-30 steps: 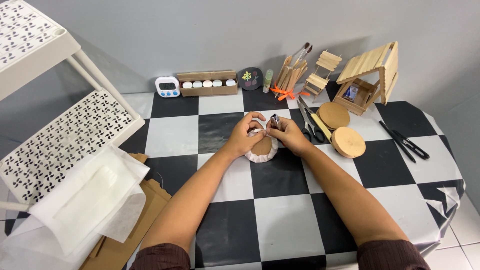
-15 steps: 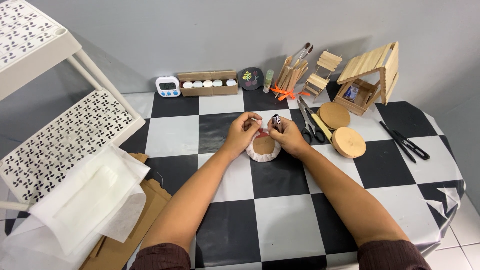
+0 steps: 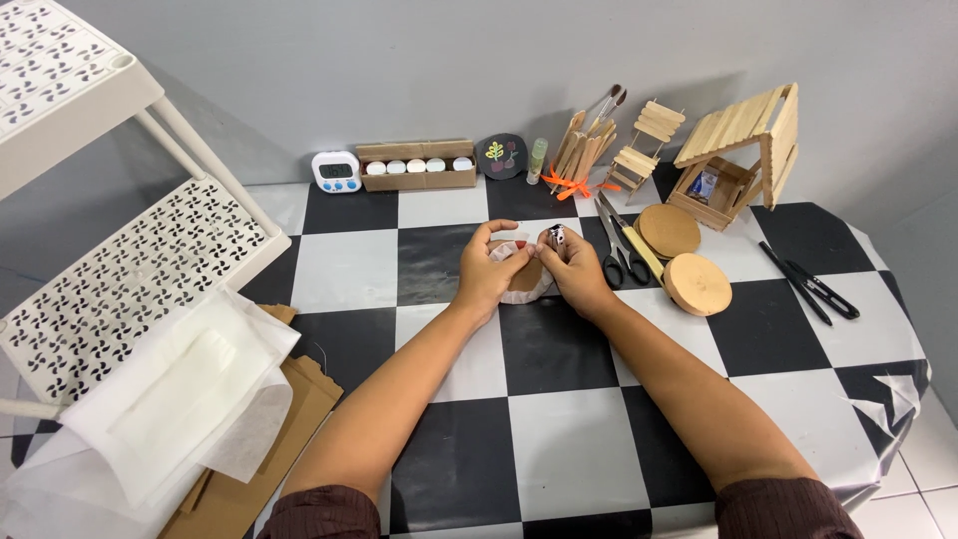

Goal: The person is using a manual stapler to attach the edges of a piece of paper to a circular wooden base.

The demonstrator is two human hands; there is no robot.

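Two bare hands meet over a checkered table (image 3: 439, 469), left hand (image 3: 491, 271) and right hand (image 3: 574, 269) both pinching a round wooden disc wrapped in white tissue (image 3: 524, 277), beside scissors (image 3: 621, 262) and two bare wooden discs (image 3: 697, 283)

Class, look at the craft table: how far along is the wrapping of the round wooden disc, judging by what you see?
In hand: both the left hand and right hand hold a wooden disc with white wrapping around its edge, above the checkered table. Looks done: the wrapping already follows the lower rim. Left: two bare discs lie untouched beside the scissors.
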